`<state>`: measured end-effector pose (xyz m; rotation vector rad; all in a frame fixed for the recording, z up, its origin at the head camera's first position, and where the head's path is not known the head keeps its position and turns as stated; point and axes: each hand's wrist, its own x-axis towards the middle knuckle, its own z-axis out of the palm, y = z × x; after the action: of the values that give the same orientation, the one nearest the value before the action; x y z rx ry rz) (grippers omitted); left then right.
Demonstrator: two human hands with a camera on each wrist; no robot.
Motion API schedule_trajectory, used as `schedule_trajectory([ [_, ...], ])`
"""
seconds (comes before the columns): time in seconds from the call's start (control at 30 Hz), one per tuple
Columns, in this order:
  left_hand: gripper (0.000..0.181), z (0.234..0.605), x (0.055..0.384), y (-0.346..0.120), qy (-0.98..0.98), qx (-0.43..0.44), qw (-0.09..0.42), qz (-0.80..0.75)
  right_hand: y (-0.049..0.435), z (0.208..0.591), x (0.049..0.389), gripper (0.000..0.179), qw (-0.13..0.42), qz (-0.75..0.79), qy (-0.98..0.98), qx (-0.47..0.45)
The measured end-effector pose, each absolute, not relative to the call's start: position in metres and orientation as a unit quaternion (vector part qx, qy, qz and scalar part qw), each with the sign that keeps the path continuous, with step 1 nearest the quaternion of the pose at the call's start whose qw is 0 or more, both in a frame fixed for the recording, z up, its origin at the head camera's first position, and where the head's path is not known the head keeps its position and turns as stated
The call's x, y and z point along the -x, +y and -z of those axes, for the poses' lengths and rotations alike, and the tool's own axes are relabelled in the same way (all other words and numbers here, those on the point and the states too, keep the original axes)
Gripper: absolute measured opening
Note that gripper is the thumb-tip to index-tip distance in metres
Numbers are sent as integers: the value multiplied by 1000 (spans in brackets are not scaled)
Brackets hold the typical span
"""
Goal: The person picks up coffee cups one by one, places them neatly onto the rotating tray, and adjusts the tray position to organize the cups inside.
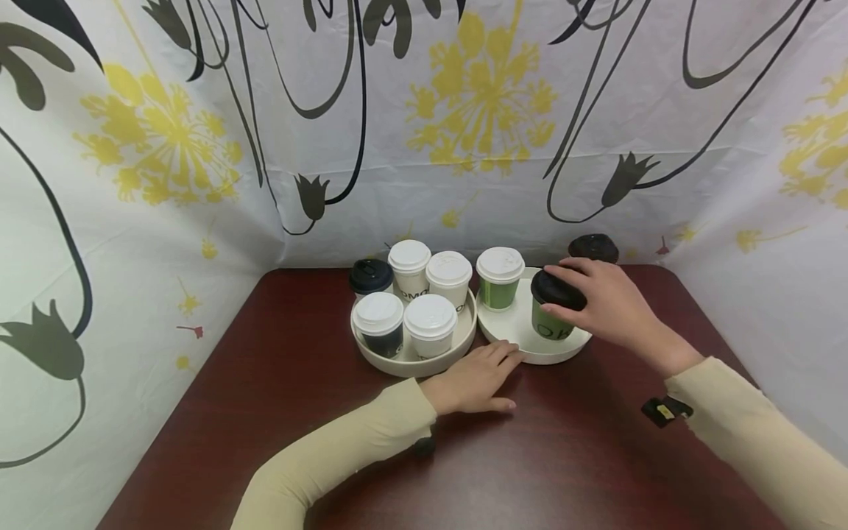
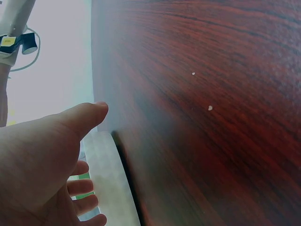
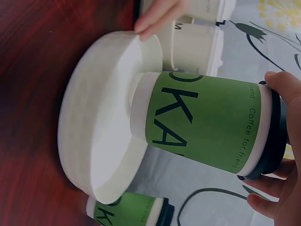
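My right hand (image 1: 612,303) grips the black lid of a green paper coffee cup (image 3: 207,120) from above, thumb on one side and fingers on the other. This cup is upright over the right round white tray (image 1: 548,358), its base close over the tray floor. On that tray's left part stands a green coffee cup with a white lid (image 1: 498,293). My left hand (image 1: 472,380) has its fingers extended, fingertips at the tray's near rim and thumb spread apart; in the left wrist view the hand (image 2: 42,155) lies beside the tray wall.
A second round tray (image 1: 397,368) touches or nearly touches the first on the left, holding several lidded paper cups, white and dark. Behind the right tray stands another green cup with a black lid (image 3: 129,209). A patterned cloth (image 1: 483,199) hangs right behind the dark wooden table (image 1: 563,456).
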<state>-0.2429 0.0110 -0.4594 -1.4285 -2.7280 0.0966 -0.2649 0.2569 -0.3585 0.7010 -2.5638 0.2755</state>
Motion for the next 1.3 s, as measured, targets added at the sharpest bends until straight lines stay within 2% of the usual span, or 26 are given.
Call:
schedule_trajectory([
  [0.23, 84, 460, 243, 11, -883, 466, 41, -30, 255, 374, 265, 63, 244, -101, -925, -273],
  [0.53, 84, 460, 243, 11, -885, 463, 31, -31, 255, 389, 265, 64, 228, -105, -932, -261],
  [1.3, 82, 459, 242, 11, -886, 462, 30, -37, 253, 392, 264, 65, 222, -107, -936, -251],
])
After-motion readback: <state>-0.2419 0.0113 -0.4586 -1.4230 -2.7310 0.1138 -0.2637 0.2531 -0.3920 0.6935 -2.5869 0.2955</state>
